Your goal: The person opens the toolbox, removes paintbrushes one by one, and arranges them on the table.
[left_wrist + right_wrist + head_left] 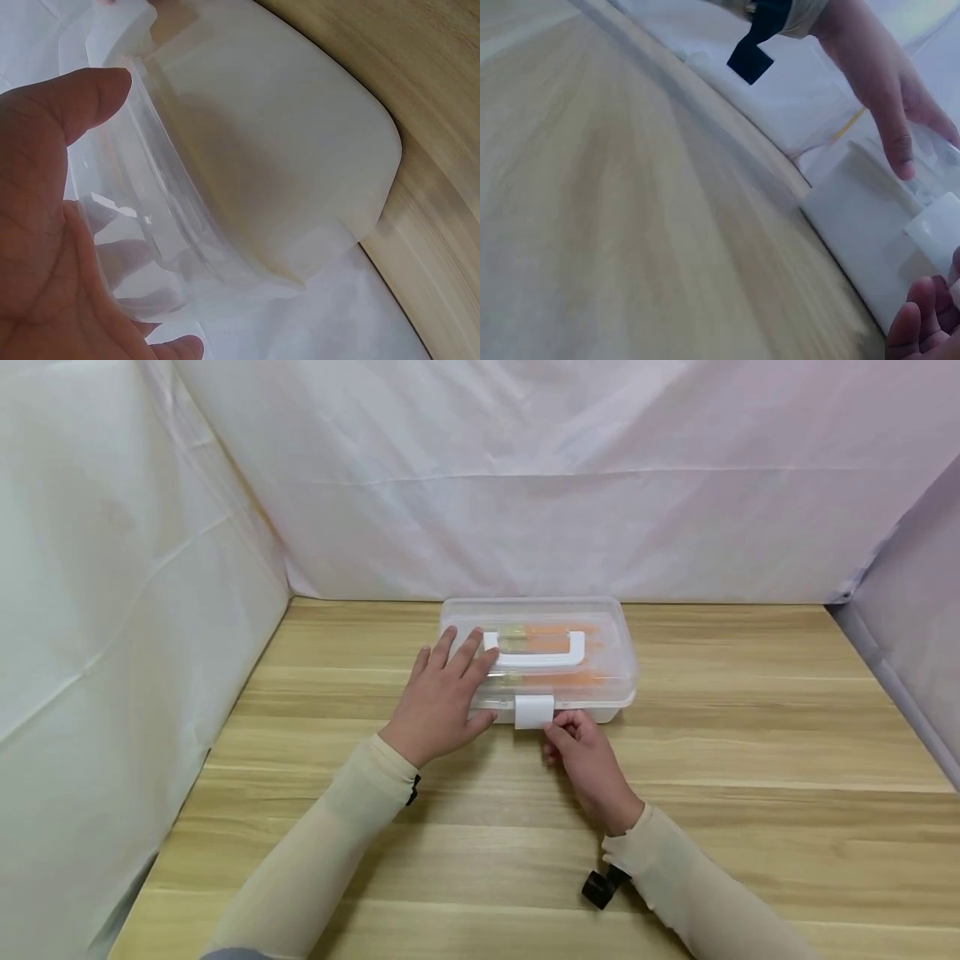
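Pressing flat on the clear box point(540, 652) lid, left hand point(438, 697) was released; right hand point(588, 760) grip pinched the white latch point(534, 711) on the worktop point(750, 760).

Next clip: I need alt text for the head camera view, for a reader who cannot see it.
A person's left hand rests flat on the lid of a clear plastic box on a wooden table, while the right hand pinches the white front latch. The box has a white handle and orange contents; white cloth hangs behind.
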`<state>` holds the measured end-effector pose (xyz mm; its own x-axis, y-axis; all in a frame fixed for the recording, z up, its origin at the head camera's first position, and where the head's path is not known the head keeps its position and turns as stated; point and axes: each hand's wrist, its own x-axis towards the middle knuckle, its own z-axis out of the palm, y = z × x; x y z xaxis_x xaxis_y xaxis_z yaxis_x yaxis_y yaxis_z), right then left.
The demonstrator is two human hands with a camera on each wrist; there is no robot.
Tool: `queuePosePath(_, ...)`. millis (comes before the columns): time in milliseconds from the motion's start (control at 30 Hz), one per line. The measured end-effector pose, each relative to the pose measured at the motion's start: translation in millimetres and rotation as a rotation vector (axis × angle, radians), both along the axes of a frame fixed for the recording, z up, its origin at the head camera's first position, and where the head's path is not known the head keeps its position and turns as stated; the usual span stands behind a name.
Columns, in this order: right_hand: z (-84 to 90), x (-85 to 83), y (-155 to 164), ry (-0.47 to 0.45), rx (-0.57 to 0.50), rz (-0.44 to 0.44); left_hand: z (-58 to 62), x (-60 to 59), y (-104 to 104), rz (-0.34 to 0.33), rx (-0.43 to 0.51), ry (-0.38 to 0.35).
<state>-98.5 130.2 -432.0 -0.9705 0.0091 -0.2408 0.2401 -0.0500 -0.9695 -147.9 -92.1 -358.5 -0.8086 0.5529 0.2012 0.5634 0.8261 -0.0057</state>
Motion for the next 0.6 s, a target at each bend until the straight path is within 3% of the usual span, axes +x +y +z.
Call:
queuePosePath(200, 1.2, 7.4, 6, 0.179, 0.182, 0.055, -0.4, -0.1, 0, 0.004, 0.004, -0.012)
queuePosePath(467, 18.0, 2.1, 18, 0.444, 0.690, 0.199, -1.5, -1.4, 1, -0.003, 0.018, -0.006)
queuePosePath(600, 26.0, -3.5, 20, 0.539, 0.864, 0.235, -1.8, -1.0, 1, -0.008, 0.023, 0.008)
